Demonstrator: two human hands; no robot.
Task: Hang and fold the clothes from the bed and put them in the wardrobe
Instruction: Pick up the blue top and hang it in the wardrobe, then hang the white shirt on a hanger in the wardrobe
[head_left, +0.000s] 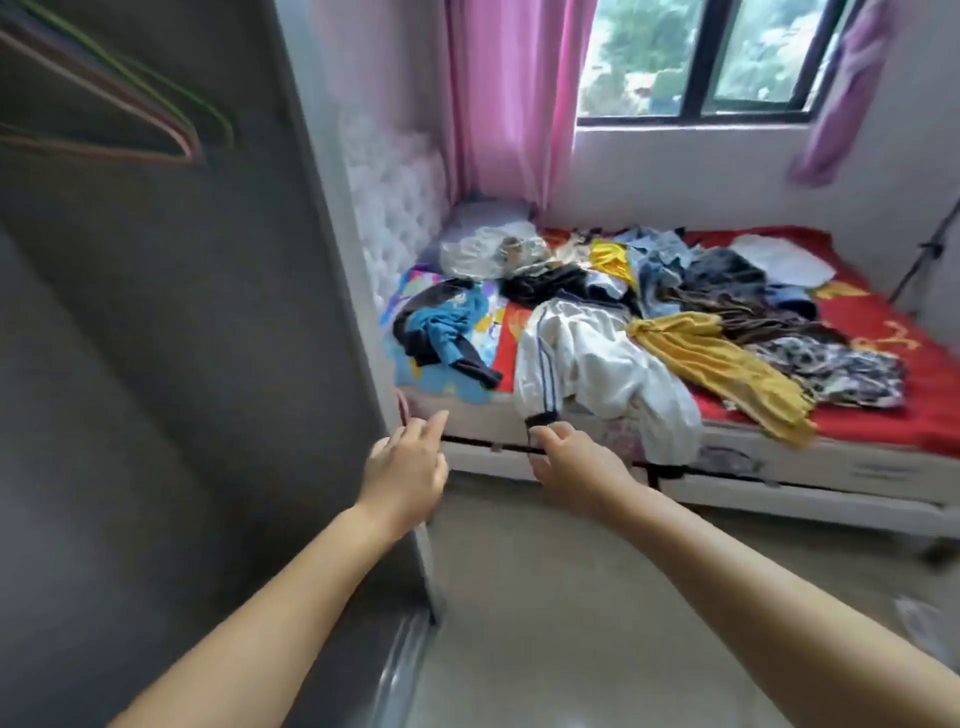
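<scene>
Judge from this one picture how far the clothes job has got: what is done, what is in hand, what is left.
Done: nothing shows; the hangers in the wardrobe hang bare. In hand: the right hand reaches the dark cuff of the white jacket at the bed's edge; the left hand is open. Left: the whole pile, including the yellow garment.

Bed (779, 470) with red sheet (914, 364); strewn clothes, white jacket (597, 364) overhanging edge, yellow garment (727, 364)

Both arms outstretched — left hand (402, 470) relaxed, right hand (574, 467) curled.
</scene>
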